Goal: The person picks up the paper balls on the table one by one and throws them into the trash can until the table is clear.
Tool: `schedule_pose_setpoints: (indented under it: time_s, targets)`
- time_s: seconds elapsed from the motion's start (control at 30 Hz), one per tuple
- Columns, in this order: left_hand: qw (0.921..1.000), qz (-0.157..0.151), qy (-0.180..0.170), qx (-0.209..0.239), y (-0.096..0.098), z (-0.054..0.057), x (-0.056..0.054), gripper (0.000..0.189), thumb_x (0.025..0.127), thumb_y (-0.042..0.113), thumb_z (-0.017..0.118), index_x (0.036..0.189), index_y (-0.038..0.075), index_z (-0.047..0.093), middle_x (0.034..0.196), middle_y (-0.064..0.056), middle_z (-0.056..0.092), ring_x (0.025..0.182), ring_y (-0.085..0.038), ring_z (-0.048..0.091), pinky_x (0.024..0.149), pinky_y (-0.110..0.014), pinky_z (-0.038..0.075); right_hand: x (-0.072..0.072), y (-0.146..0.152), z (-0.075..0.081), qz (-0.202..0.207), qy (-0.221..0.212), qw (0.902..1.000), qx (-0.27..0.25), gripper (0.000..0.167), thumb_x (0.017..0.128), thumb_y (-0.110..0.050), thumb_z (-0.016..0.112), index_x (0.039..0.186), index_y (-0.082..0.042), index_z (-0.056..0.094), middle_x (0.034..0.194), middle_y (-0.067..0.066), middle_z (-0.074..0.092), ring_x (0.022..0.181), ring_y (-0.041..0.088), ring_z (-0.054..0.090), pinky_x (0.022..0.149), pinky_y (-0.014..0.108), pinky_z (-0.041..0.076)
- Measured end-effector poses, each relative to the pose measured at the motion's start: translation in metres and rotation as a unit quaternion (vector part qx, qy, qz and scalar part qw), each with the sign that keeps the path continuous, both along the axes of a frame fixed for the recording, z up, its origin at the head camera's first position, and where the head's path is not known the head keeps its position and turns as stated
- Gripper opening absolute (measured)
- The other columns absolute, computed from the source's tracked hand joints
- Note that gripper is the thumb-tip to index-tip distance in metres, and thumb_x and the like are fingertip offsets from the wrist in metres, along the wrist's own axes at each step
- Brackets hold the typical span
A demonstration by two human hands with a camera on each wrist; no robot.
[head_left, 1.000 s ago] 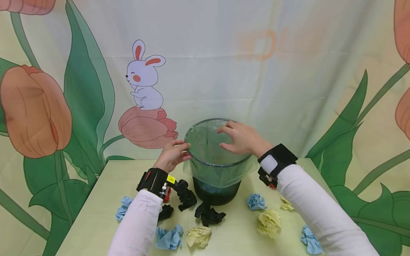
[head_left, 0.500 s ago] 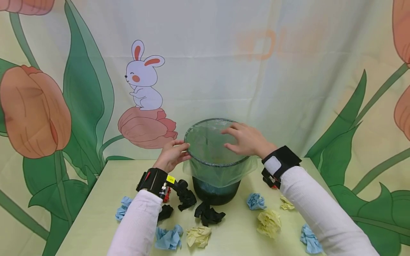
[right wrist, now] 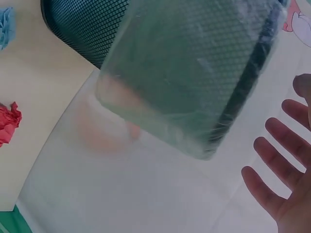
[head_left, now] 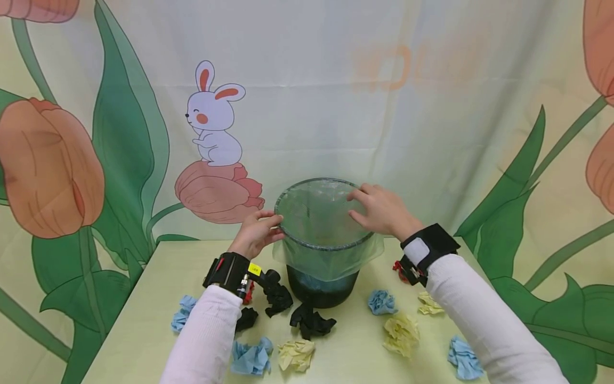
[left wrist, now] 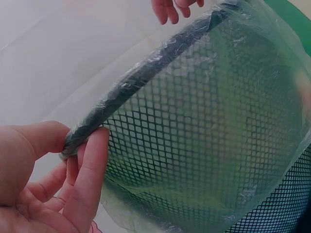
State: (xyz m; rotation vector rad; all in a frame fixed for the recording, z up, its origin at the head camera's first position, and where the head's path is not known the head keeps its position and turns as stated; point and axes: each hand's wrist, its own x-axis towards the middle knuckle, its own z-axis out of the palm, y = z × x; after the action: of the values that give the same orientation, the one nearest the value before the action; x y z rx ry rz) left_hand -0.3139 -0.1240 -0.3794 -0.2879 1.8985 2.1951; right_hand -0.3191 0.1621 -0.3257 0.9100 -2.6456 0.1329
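Observation:
A black mesh wastebasket [head_left: 321,293] stands upright, lined with a thin translucent green trash bag [head_left: 331,264] folded down over its rim. My left hand [head_left: 256,232] pinches the rim and the bag on the left side. In the left wrist view, the thumb lies on one side of the covered rim [left wrist: 160,60] and the fingers on the other. Over the right part of the opening, my right hand [head_left: 384,210] holds nothing. Its fingers [right wrist: 282,162] are spread beside the bagged rim in the right wrist view, apart from it.
Crumpled paper lies around the basket on the pale table [head_left: 360,368]: black balls [head_left: 312,321] in front and left, blue [head_left: 382,302] and yellow ones [head_left: 402,335] on both sides, a red one [head_left: 400,273] at right. A printed curtain [head_left: 307,106] hangs behind.
My right hand has moved rightward, from over the opening's middle towards the right rim. The left hand keeps its grip on the left rim.

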Motion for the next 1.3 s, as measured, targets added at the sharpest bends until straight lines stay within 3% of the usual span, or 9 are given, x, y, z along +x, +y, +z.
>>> schedule_pose_setpoints:
  time_s: [0.4, 0.7, 0.93, 1.13, 1.3]
  targets:
    - [1.0, -0.001, 0.005, 0.001, 0.0, -0.001, -0.001, 0.044, 0.093, 0.014, 0.055, 0.131, 0.004, 0.034, 0.104, -0.01, 0.048, 0.071, -0.014, 0.055, 0.066, -0.022, 0.055, -0.003, 0.025, -0.017, -0.029, 0.05, 0.9978, -0.032, 0.018, 0.089, -0.022, 0.059, 0.099, -0.009, 0.063, 0.088, 0.008, 0.058, 0.078, 0.025, 0.056, 0.061, 0.035, 0.048]
    - [1.0, 0.0, 0.006, 0.003, 0.0, 0.0, -0.001, 0.042, 0.092, 0.014, 0.055, 0.129, 0.005, 0.035, 0.112, -0.014, 0.048, 0.07, -0.014, 0.055, 0.066, -0.022, 0.055, -0.001, 0.048, -0.034, -0.051, 0.041, 0.9971, -0.039, 0.011, 0.089, -0.02, 0.057, 0.089, -0.01, 0.061, 0.084, 0.007, 0.059, 0.075, 0.023, 0.056, 0.06, 0.035, 0.049]
    - [1.0, 0.0, 0.006, 0.005, 0.0, 0.0, -0.002, 0.043, 0.092, 0.013, 0.055, 0.129, 0.005, 0.035, 0.109, -0.013, 0.048, 0.071, -0.014, 0.055, 0.067, -0.022, 0.056, 0.006, 0.061, -0.054, -0.058, 0.055, 0.9964, -0.029, 0.008, 0.087, -0.02, 0.059, 0.087, -0.012, 0.061, 0.079, 0.004, 0.057, 0.066, 0.02, 0.053, 0.048, 0.029, 0.044]
    - [1.0, 0.003, 0.001, 0.002, 0.0, -0.001, -0.001, 0.043, 0.092, 0.014, 0.055, 0.13, 0.005, 0.035, 0.107, -0.011, 0.049, 0.072, -0.014, 0.055, 0.068, -0.023, 0.056, 0.012, 0.062, -0.072, -0.048, 0.051, 0.9973, -0.021, 0.008, 0.086, -0.021, 0.061, 0.087, -0.013, 0.06, 0.081, 0.004, 0.058, 0.066, 0.021, 0.053, 0.048, 0.028, 0.044]
    - [1.0, 0.002, 0.0, 0.002, -0.001, -0.002, -0.001, 0.044, 0.092, 0.014, 0.056, 0.131, 0.005, 0.035, 0.116, -0.015, 0.047, 0.072, -0.014, 0.055, 0.068, -0.022, 0.056, 0.02, 0.057, -0.078, -0.031, 0.059, 0.9977, -0.006, 0.01, 0.086, -0.023, 0.062, 0.088, -0.014, 0.061, 0.082, 0.003, 0.058, 0.064, 0.019, 0.053, 0.048, 0.026, 0.043]
